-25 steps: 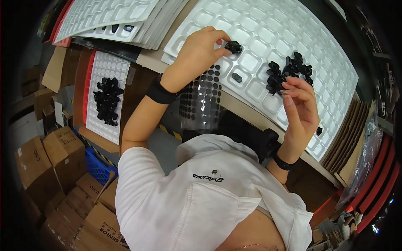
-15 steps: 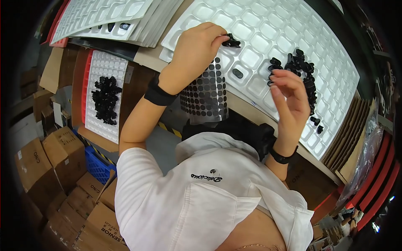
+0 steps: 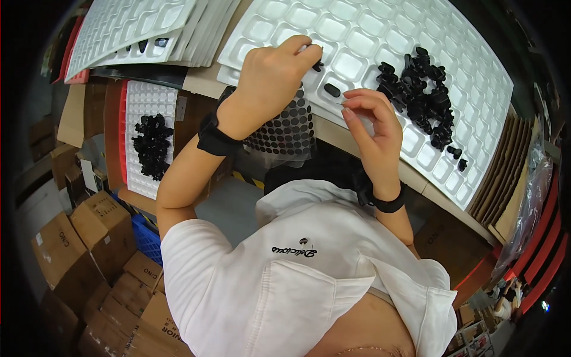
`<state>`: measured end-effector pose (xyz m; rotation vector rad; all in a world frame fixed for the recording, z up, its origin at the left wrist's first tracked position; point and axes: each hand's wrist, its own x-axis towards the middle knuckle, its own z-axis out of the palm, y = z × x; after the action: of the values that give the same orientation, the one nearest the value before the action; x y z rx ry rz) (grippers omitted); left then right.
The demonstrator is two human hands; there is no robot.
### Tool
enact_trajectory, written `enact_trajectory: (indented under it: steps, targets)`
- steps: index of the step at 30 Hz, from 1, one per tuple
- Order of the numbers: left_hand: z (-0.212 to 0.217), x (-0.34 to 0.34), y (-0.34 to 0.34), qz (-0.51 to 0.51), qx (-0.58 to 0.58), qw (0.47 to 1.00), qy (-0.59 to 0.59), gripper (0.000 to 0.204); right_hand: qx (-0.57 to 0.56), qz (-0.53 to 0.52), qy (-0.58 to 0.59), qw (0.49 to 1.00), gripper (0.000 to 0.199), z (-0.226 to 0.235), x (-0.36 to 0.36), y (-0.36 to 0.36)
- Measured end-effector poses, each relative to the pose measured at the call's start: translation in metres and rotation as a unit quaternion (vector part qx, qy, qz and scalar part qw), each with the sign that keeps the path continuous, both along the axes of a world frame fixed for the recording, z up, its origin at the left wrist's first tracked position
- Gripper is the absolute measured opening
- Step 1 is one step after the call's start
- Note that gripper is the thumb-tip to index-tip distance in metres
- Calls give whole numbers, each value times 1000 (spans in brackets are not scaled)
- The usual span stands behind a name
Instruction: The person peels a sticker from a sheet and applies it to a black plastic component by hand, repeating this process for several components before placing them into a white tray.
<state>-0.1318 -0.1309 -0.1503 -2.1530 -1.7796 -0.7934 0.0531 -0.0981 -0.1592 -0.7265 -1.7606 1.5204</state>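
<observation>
My left hand [image 3: 270, 83] reaches over the near edge of a big white moulded tray [image 3: 279, 13] and pinches a small black part [image 3: 318, 64] above one pocket. Another black part [image 3: 332, 90] lies in a pocket just right of it. My right hand [image 3: 375, 128] hovers at the tray's front edge, thumb and forefinger pinched together; nothing is visible between them. A pile of black parts [image 3: 416, 89] sits on the tray right of that hand. A clear sheet of black round dots [image 3: 285, 128] hangs over the table edge under my left wrist.
A second white tray in a red frame [image 3: 143, 101] carries a heap of black parts [image 3: 151, 143] at the left. Stacked white trays [image 3: 131, 24] lie upper left. Cardboard boxes [image 3: 65, 250] and a blue crate [image 3: 143, 235] fill the floor; cardboard sheets [image 3: 505, 196] lean at the right.
My right hand has left the pile of black parts and drawn back left toward the tray's front edge. My left hand stays over the same pockets with the black part.
</observation>
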Motion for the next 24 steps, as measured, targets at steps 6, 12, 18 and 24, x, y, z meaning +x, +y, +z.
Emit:
enact_trajectory:
  steps: [6, 12, 18, 24]
  targets:
    - [1, 7, -1, 40, -35, 998, -30, 19, 27, 4, -18, 999, 10, -3, 3, 9]
    - [-3, 13, -9, 89, -91, 991, -51, 15, 41, 11, -24, 999, 10, -4, 0, 16]
    - [-7, 9, -5, 128, -112, 981, -96, 9, 2, 33, 9, 999, 16, -9, -14, 20]
    - [5, 1, -7, 111, -234, 910, -324, 14, -82, 13, 77, 994, 36, -18, -30, 20]
